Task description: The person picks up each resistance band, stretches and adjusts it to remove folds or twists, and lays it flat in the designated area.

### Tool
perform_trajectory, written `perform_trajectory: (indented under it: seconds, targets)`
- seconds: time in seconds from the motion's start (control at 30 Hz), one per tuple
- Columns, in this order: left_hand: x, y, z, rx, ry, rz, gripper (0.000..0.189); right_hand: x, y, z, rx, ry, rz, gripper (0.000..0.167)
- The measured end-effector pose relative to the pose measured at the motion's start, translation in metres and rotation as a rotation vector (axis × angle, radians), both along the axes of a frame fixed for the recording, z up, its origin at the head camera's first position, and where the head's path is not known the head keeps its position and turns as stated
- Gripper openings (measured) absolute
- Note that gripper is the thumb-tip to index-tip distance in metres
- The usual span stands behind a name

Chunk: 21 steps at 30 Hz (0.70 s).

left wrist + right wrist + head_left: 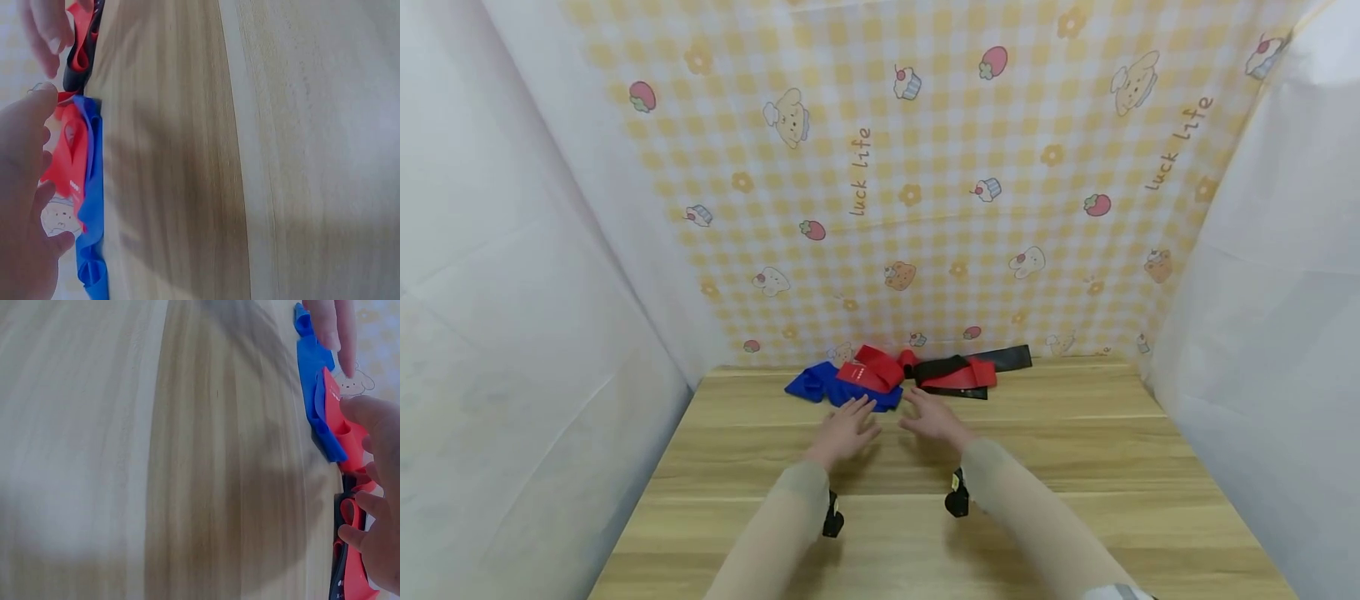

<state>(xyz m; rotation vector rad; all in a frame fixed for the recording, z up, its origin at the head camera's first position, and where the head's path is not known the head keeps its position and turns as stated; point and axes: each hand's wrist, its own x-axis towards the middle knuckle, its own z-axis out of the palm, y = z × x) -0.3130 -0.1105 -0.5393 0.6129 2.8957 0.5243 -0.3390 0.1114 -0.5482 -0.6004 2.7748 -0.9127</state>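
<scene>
Flat, rubbery bands lie folded in a heap along the back of the table. A blue band point(808, 386) is on the left with a red band point(880, 372) partly over it. To the right, a black band point(1009, 359) is tangled with more red band point(983, 373). My left hand point(844, 429) hovers just in front of the blue band with spread fingers. My right hand point(934, 418) hovers by the middle of the heap, its fingers also extended. Neither hand holds anything; whether the fingertips touch the bands I cannot tell.
The wooden table point(895, 533) spreads in front of the heap. A yellow checked cloth point(925, 250) hangs right behind the bands. White sheets stand at the left point(535, 333) and right point(1262, 333). Each wrist wears a small black camera.
</scene>
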Motion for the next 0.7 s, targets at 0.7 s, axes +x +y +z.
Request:
perform_trajectory:
  seconds: [0.7]
  targets:
    - [-0.002,0.013,-0.020,0.036,-0.103,0.012,0.060,-0.009,-0.027,-0.004,0.262,-0.036,0.067,0.026]
